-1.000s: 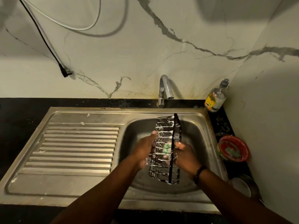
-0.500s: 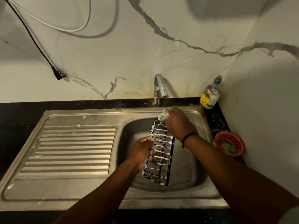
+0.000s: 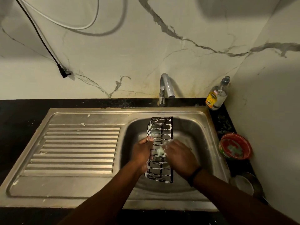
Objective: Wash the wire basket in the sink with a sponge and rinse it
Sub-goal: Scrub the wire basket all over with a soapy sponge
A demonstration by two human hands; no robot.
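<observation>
A black wire basket (image 3: 160, 132), streaked with white foam, stands on end inside the steel sink (image 3: 204, 137). My left hand (image 3: 142, 153) grips its left side at mid height. My right hand (image 3: 180, 156) presses a pale green sponge (image 3: 160, 151) against the basket's open face, near the middle. The sponge shows only partly past my fingers. The chrome faucet (image 3: 165, 88) behind the bowl shows no running water.
A ribbed steel drainboard (image 3: 78, 150) lies left of the bowl. A soap bottle (image 3: 217, 95) stands in the back right corner. A red bowl (image 3: 235, 146) and a steel dish (image 3: 246, 184) sit on the dark counter at the right. A black plug (image 3: 64, 73) hangs on the wall.
My right hand has come down with the sponge from the basket's top end to its middle. The basket has turned more upright and square to me.
</observation>
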